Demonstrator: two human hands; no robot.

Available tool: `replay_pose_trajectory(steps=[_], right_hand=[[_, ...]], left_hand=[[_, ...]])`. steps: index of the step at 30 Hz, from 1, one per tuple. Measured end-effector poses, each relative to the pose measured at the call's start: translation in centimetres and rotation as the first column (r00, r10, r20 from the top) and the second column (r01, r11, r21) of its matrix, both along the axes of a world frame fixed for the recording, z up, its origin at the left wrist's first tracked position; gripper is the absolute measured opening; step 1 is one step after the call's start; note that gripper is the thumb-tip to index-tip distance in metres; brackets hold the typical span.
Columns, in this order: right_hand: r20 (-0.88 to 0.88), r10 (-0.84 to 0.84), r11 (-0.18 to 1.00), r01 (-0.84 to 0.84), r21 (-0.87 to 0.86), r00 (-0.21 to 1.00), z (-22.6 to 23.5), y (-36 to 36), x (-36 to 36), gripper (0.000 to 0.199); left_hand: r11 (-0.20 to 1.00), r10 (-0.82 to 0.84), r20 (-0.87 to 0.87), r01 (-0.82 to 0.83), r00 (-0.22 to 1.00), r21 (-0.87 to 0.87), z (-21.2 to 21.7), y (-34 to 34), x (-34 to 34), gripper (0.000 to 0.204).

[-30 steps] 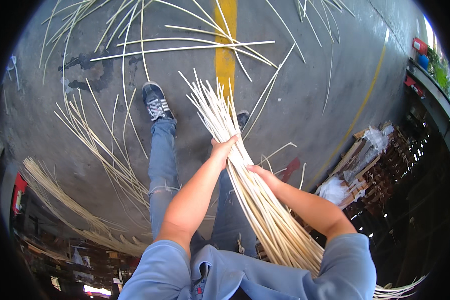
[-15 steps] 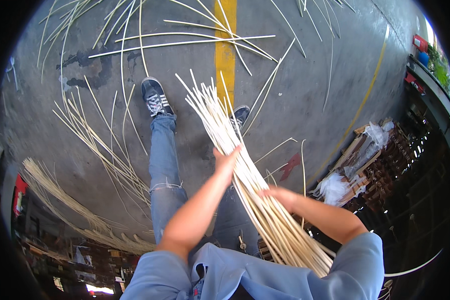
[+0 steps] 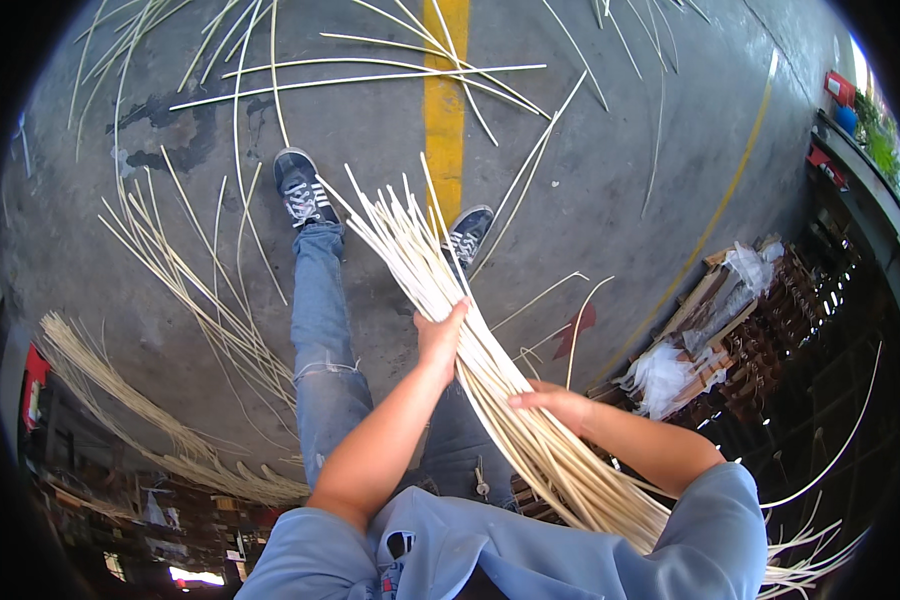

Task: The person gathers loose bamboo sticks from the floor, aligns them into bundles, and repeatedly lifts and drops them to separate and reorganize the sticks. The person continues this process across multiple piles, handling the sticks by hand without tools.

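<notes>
Many canes (image 3: 495, 365) over grey floor (image 3: 610, 200)

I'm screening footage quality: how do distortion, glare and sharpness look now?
Head view: fisheye bows the thin yellow painted line at right; head view: glare whites out the edge beside the green leafy plants; head view: shadow swallows detail at lower right; head view: the bundle of long cream canes reads fairly sharp.
</notes>
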State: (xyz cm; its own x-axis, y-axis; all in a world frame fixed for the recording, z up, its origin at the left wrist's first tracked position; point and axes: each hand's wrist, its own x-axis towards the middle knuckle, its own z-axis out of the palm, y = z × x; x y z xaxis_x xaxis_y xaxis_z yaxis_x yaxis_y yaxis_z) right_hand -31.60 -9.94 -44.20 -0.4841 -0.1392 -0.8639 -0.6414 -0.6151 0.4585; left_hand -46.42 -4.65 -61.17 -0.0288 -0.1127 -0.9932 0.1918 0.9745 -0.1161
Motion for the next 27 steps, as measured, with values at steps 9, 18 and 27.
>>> replay_pose_trajectory(steps=[9, 18, 27], right_hand=[[-0.155, 0.103, 0.990, -0.086, 0.113, 0.983, -13.4, 2.6, 0.5, 0.072], [-0.103, 0.399, 0.818, -0.303, 0.490, 0.911, -11.5, 4.2, 2.9, 0.075], [0.498, 0.601, 0.190, -0.717, 0.671, 0.625, -12.7, 7.2, 1.9, 0.066]], left_hand=[[0.964, 0.206, 0.040, -0.195, 0.978, -0.180, -10.3, 2.9, 0.5, 0.062], [0.974, 0.213, 0.210, -0.190, 0.954, -0.127, -5.1, 5.7, 0.6, 0.071], [0.986, 0.141, 0.070, -0.147, 0.987, 0.077, 1.6, 11.6, 2.0, 0.082]])
